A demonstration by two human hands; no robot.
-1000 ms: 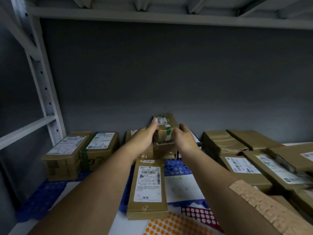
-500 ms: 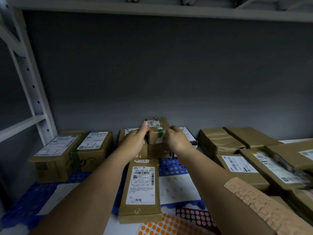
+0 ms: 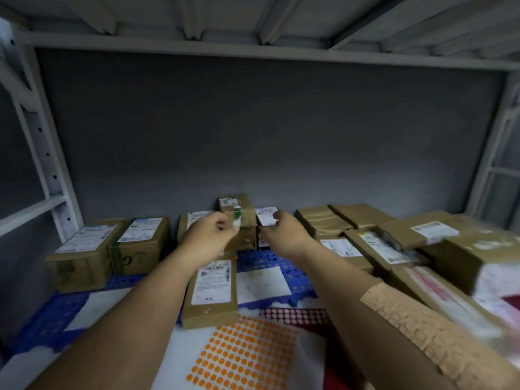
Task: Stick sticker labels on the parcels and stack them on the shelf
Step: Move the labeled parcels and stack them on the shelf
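Nearest the camera, sheets of round stickers lay on the shelf (image 3: 84, 311): an orange dot sheet (image 3: 244, 358) and, just behind it, a dark red sheet (image 3: 298, 315), both apparently still full. That suggested plenty of labelling was left. Beyond them a long flat parcel (image 3: 211, 294) with a white shipping label lay flat between the two forearms.

Further in, the left hand (image 3: 206, 240) and the right hand (image 3: 284, 235) hung just in front of a small parcel (image 3: 237, 209) perched on top of other boxes at the back wall. It carried a green mark on its near face. It seemed placed, so that stacking step was probably finished.

Motion blur softened both hands. The left fingers (image 3: 225, 225) were curled loosely and seemed to hold nothing; the right fingers (image 3: 277, 218) were likewise bent with a narrow gap, clear of the box.

Two boxes (image 3: 112, 249) sat at the far left, and a pile of boxes (image 3: 394, 243) on the right.
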